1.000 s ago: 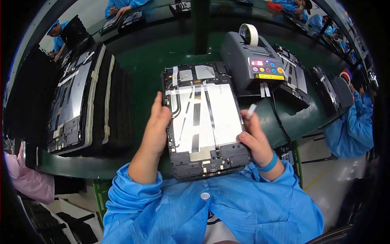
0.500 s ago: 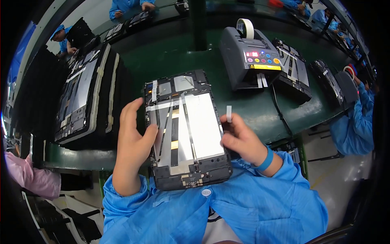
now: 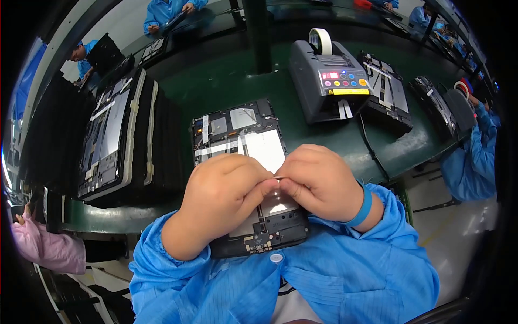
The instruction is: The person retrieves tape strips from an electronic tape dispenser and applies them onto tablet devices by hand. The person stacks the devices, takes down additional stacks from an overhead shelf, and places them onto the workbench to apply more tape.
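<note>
An opened tablet lies in front of me, its inner boards, silver plates and white tape strips showing. Over its middle my left hand and my right hand meet, thumbs and forefingers pinched together. Between the fingertips a thin edge of a tape strip shows; the rest of it is hidden by the fingers. The right wrist wears a blue band. Much of the tablet's lower left is covered by the left hand.
A grey tape dispenser with a tape roll on top stands on the green table. Stacked tablets rise at the left. More opened tablets lie behind the dispenser's right side. Co-workers in blue and pink sit around.
Both hands have moved inward from the tablet's sides and come together over it. The tape strip, earlier on the right fingers alone, is now pinched between both hands.
</note>
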Tool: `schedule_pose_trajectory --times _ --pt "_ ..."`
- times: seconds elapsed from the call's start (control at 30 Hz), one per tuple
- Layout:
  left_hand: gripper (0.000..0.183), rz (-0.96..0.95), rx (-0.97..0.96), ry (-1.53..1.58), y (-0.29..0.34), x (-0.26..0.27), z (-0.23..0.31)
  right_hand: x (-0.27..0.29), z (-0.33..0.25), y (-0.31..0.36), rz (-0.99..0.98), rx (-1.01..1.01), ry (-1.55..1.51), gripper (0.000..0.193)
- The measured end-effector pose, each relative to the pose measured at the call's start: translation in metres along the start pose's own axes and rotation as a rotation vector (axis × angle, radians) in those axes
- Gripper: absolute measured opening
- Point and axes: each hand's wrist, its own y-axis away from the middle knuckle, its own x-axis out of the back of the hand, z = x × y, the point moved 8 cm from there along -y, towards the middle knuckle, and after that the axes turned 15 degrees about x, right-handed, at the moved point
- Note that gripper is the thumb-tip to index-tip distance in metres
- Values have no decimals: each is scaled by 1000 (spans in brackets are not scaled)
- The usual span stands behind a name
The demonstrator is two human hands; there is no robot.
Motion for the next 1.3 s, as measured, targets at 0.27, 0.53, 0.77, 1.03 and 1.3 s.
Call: schedule_pose_trajectory --times 0.27,0.53,0.77,1.03,1.3 --pt "13 -110 -64 21 -21 -5 -4 22 14 12 298 -82 -34 10" --pt "32 -96 166 -203 -71 -31 -54 21 90 18 552 -461 -381 9" --pt "23 -290 138 -268 -63 -36 -65 4 103 16 455 -443 -483 23" --pt "23 -249 203 -140 -53 -33 -85 -10 97 -22 28 -286 -7 26" --pt "20 -133 207 -167 -52 -28 -90 -12 80 -16 -57 -50 267 31"
